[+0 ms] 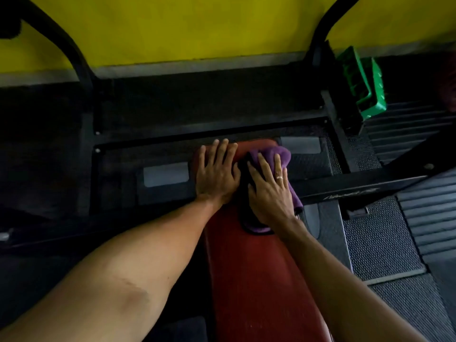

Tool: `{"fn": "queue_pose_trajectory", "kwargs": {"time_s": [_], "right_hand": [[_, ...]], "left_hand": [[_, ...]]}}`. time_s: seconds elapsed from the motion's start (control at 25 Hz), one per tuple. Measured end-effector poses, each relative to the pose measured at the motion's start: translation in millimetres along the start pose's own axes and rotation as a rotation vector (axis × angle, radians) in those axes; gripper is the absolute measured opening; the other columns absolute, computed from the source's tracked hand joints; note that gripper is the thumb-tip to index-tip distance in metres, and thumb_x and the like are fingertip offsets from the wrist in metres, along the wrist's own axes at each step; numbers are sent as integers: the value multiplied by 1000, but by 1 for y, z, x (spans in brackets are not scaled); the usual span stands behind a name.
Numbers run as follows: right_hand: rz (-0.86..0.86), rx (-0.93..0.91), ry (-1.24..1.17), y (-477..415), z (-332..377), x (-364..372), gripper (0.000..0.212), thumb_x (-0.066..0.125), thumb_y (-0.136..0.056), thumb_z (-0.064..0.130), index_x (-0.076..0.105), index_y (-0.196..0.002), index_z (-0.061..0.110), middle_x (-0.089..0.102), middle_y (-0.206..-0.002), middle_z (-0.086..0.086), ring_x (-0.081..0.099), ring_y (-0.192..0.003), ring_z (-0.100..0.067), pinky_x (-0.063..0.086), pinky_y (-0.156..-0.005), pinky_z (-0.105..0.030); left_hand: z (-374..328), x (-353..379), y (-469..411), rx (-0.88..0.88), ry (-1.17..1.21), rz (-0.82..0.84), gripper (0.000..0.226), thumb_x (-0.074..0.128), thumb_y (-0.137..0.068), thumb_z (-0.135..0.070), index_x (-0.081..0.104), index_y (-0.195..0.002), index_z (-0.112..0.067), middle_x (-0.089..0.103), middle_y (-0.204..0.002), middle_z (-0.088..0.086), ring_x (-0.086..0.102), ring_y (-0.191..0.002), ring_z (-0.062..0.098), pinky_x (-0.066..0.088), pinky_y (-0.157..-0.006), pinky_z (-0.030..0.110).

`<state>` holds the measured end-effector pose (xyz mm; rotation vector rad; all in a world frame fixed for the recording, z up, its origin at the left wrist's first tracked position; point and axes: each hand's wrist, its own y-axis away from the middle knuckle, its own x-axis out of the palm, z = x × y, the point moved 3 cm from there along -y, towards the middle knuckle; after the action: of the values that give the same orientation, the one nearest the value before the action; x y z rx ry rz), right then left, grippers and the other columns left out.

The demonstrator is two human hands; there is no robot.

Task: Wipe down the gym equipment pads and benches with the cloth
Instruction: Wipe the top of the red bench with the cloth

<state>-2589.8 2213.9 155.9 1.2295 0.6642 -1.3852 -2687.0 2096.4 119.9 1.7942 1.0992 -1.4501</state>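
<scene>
A long red padded bench [256,280] runs from the bottom of the view up to the middle. At its far end lies a purple cloth [276,156] with a dark underside. My right hand [269,191] presses flat on the cloth with straight spread fingers; a ring shows on one finger. Beside it on the left, my left hand [218,171] rests flat on the bare red pad, fingers straight and pointing away from me. The two hands almost touch.
A black steel frame [212,134] with crossbars surrounds the bench's far end, with curved uprights at left and right. A green plastic crate [365,82] leans at the upper right. Black textured rubber mats [380,245] cover the floor. A yellow wall [185,28] stands behind.
</scene>
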Motion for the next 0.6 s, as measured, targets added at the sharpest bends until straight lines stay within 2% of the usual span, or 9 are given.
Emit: {"fn": "queue_pose_trajectory", "kwargs": {"time_s": [0.24, 0.44, 0.6], "right_hand": [[9, -30, 20, -60, -7, -19, 56, 34, -107, 41, 23, -161, 35, 2, -172, 2, -16, -156, -28, -4, -127, -52], [-88, 171, -178, -21, -25, -11, 58, 42, -105, 38, 26, -160, 35, 6, -172, 3, -11, -157, -28, 11, -127, -54], [-57, 28, -56, -5, -11, -1, 58, 34, -104, 41, 27, -161, 30, 5, -172, 0, -16, -156, -30, -7, -126, -51]], "left_hand": [[1, 0, 0, -24, -25, 17, 66, 11, -100, -47, 32, -156, -19, 33, -163, 5, 21, -154, 26, 7, -126, 51], [2, 2, 1, -36, 6, -28, 59, 29, -99, -43, 42, -153, -21, 39, -160, 5, 27, -151, 25, 11, -125, 51], [1, 0, 1, -21, 1, -18, 59, 28, -100, -43, 41, -153, -20, 39, -159, 7, 28, -151, 27, 13, -124, 53]]}}
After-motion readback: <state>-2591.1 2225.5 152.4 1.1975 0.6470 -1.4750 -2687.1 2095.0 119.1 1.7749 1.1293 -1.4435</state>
